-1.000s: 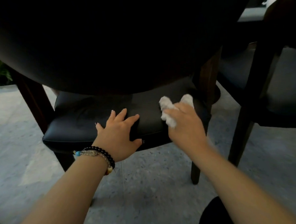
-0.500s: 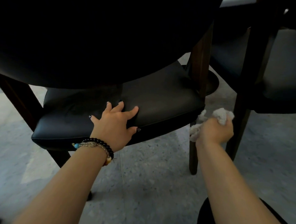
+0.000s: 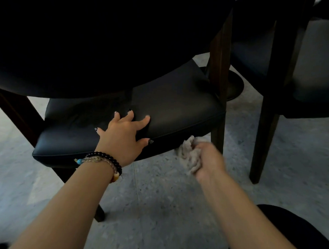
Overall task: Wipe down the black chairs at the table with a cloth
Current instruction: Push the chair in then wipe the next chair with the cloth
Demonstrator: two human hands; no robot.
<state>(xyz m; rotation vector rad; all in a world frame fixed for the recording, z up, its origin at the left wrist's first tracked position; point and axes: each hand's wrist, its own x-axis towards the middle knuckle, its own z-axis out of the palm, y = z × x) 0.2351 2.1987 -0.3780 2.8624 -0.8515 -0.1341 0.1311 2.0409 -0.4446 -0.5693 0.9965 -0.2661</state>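
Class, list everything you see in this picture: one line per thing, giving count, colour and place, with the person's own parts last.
chair seat: one, black, centre, under the table edge
second chair: one, black seat with dark wooden legs, upper right
table: one, dark, across the top
cloth: one, whitish, crumpled, just below the seat's front edge
floor: grey speckled, below everything
bracelets: black beads plus a paler strand, left wrist
left hand: fingers spread flat on the seat
right hand: blurred, grips the cloth

Left hand [image 3: 122, 137] flat, fingers spread, pressing down; right hand [image 3: 209, 161] blurred, grip curled tight.
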